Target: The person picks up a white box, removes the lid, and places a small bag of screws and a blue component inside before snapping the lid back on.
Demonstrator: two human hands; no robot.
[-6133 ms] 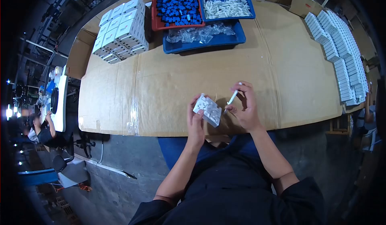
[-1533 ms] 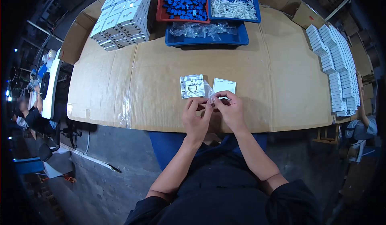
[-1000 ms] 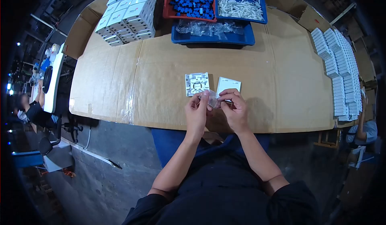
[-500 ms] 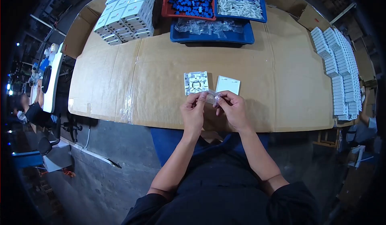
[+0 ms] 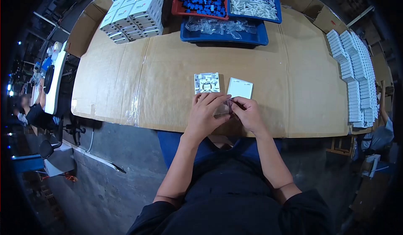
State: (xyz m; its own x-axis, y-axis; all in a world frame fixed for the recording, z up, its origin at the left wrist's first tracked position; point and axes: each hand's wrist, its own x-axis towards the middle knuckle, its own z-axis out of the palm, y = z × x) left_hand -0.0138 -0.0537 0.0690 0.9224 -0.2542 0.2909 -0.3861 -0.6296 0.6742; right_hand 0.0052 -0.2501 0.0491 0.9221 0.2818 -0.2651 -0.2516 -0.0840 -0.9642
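A small clear plastic bag (image 5: pixel 223 108) is held between my two hands near the front edge of the table. My left hand (image 5: pixel 203 114) curls around its left side, the thumb below and the fingers above. At the bag's right end, my right hand (image 5: pixel 250 115) pinches it with thumb and forefinger. What the bag contains cannot be made out. Just beyond my left fingers lies a white square box base (image 5: pixel 214 78) with a round ring inside, its near edge covered by my hand. A flat white square cover (image 5: pixel 240 88) rests beyond my right hand.
At the back stand a red tray (image 5: pixel 201 15) of blue parts, a blue tray (image 5: pixel 275 8) of white plugs, and a lower blue tray (image 5: pixel 260 35) of clear bags. White boxes (image 5: pixel 140 10) are stacked back left, white pieces (image 5: pixel 354 77) at right. Other people sit at both sides.
My left hand has turned over and spread around the bag, where before it pinched the bag's left end. My right hand still pinches the other end. The view has shifted slightly.
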